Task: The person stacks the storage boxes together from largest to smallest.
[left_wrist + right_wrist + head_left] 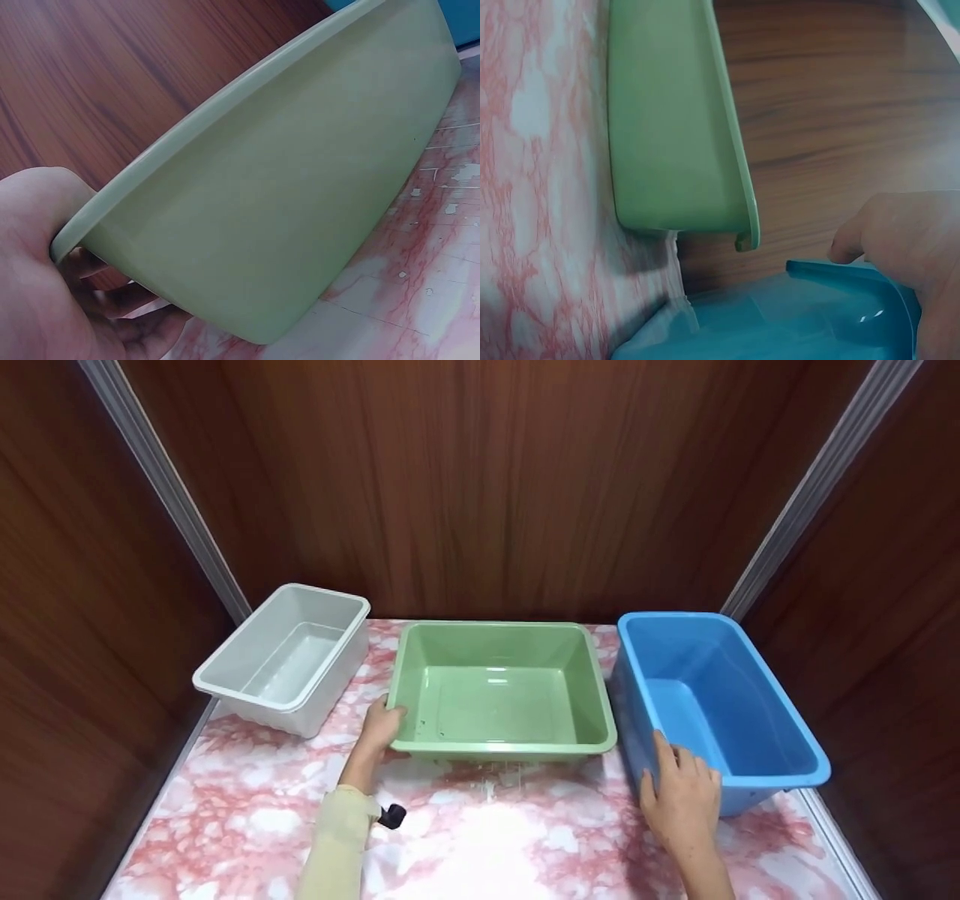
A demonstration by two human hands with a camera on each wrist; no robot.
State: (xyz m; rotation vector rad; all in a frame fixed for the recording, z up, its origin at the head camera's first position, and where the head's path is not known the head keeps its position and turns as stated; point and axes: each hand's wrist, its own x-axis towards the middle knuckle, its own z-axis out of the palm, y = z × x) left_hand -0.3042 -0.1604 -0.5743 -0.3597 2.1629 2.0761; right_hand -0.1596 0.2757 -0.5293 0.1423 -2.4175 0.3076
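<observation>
A green basin (495,705) stands at the middle of the marbled table. My left hand (381,725) grips its left rim near the front corner, thumb over the edge; in the left wrist view the fingers of that hand (45,262) curl under the rim of the green basin (255,187). At the right stands a blue basin (679,697). My right hand (684,802) lies at its near left corner, fingers over the rim. The right wrist view shows this hand (907,240) beside the blue basin (780,315), and the green basin's end (675,127); most of its fingers are hidden there.
A light grey basin (330,697) stands at the left, turned at an angle. Brown wood-patterned panels (480,487) enclose the back and both sides, with metal strips at the corners. The pink and white tabletop (480,825) extends in front of the basins.
</observation>
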